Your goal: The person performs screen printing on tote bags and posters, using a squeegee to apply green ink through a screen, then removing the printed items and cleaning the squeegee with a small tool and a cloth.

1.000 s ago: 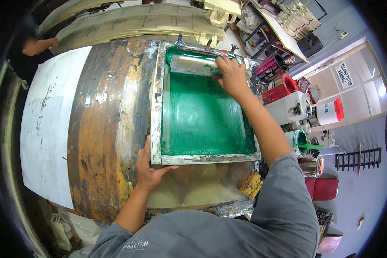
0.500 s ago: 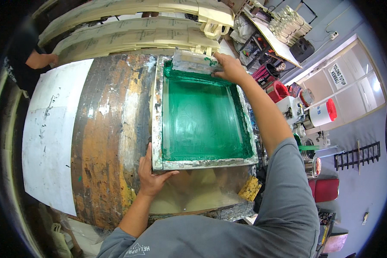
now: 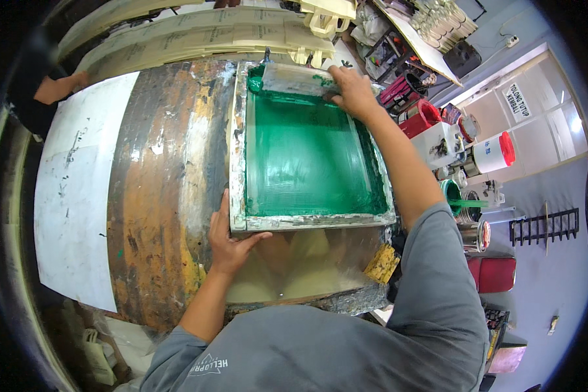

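A screen-printing frame [image 3: 238, 150] lies on the work table in front of me, its mesh [image 3: 300, 153] coated in glossy green ink. At the frame's far end a pale squeegee [image 3: 294, 80] leans toward the far rim, ink thick along its lower edge. My right hand [image 3: 354, 91] is closed over the squeegee's right end. My left hand [image 3: 230, 242] grips the frame's near left corner, thumb along the near edge and fingers up the left side. Cream-coloured material [image 3: 300, 268] shows below the frame's near edge, under a glossy surface.
A stained brown board [image 3: 153, 196] and a white sheet [image 3: 78, 196] lie to the left. A yellow sponge [image 3: 381, 262] sits near right. Ink cans [image 3: 473, 235] stand farther right. Racks of cream bags [image 3: 209, 42] stretch behind; another person's arm [image 3: 59, 88] shows far left.
The whole view has shifted, so the frame and table appear higher in the picture. Both hands keep their holds, and the squeegee stays at the frame's far end.
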A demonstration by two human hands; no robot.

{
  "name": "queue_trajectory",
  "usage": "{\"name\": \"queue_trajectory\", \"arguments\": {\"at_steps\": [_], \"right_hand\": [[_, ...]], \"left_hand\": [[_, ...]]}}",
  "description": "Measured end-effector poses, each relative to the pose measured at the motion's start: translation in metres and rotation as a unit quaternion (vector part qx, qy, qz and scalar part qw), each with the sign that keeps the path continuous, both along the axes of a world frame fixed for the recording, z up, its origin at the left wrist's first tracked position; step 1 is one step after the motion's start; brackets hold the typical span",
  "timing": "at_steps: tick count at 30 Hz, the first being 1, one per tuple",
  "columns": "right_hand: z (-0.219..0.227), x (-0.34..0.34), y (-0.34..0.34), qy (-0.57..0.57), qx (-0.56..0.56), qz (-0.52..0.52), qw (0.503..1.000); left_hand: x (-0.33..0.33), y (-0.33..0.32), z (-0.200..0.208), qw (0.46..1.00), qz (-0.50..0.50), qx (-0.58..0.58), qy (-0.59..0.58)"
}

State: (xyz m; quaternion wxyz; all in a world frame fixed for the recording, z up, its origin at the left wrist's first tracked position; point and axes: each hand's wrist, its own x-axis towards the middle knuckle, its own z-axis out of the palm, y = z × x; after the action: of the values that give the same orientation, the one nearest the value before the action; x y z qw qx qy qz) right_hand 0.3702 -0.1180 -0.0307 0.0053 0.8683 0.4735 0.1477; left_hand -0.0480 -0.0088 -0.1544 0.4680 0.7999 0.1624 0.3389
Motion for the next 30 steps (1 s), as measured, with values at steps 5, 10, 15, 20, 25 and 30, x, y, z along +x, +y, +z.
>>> {"name": "queue_trajectory", "arguments": {"at_steps": [5,10,15,20,25,30], "right_hand": [[0.035,-0.035,-0.024,-0.015,0.040,0.007,0.999],[0.069,-0.098,-0.055,0.015,0.056,0.006,0.998],[0.073,-0.164,-0.098,0.053,0.032,0.006,0.998],[0.062,-0.215,-0.122,0.074,-0.005,0.018,0.997],[0.041,-0.227,-0.125,0.094,-0.016,0.005,0.995],[0.034,-0.226,-0.125,0.089,-0.016,0.013,0.996]], "left_hand": [[0.000,-0.001,-0.004,1.000,0.001,-0.013,-0.003],[-0.001,-0.002,-0.001,1.000,0.008,-0.017,0.002],[-0.001,-0.001,-0.011,0.999,0.005,-0.025,0.020],[0.003,0.002,-0.020,0.999,-0.004,-0.029,-0.016],[0.006,0.003,-0.028,0.999,-0.002,-0.011,-0.030],[0.006,0.001,-0.024,1.000,0.013,0.011,-0.015]]}}
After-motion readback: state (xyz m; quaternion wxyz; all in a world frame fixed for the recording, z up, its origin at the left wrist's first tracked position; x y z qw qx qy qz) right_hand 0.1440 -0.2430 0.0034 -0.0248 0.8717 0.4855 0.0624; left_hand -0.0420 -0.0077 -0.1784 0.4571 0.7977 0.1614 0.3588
